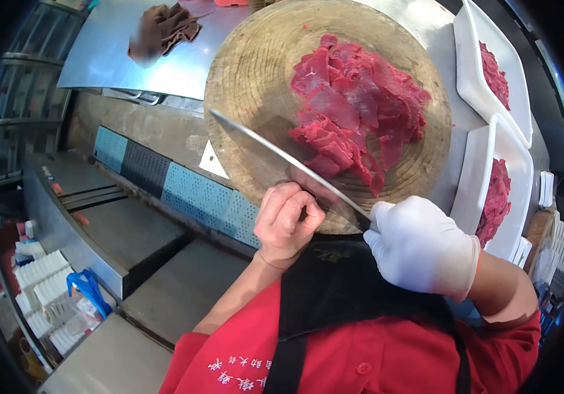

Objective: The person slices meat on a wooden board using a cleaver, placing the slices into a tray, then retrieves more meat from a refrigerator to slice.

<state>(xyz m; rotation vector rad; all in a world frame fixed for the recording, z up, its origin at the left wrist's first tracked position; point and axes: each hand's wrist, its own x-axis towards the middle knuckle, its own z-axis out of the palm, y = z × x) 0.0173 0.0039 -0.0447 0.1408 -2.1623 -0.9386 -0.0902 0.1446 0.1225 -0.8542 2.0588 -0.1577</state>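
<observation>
A round wooden chopping block [249,59] bears a heap of thin red raw meat slices [360,98]. My right hand [420,246], in a white glove, is closed around the handle of a long knife [275,150]. Its blade slants across the front of the block, tip toward the far left, just short of the meat. My left hand [286,217] is bare, its fingers curled into a fist at the block's near edge, right beside the blade. I cannot tell what, if anything, lies inside that fist.
Two white trays [460,56] of red meat stand to the right of the block. At the upper left, a brown cloth [167,29] lies on a steel counter [108,56]. Stacked white containers [45,282] and a blue bag [89,292] sit at the lower left.
</observation>
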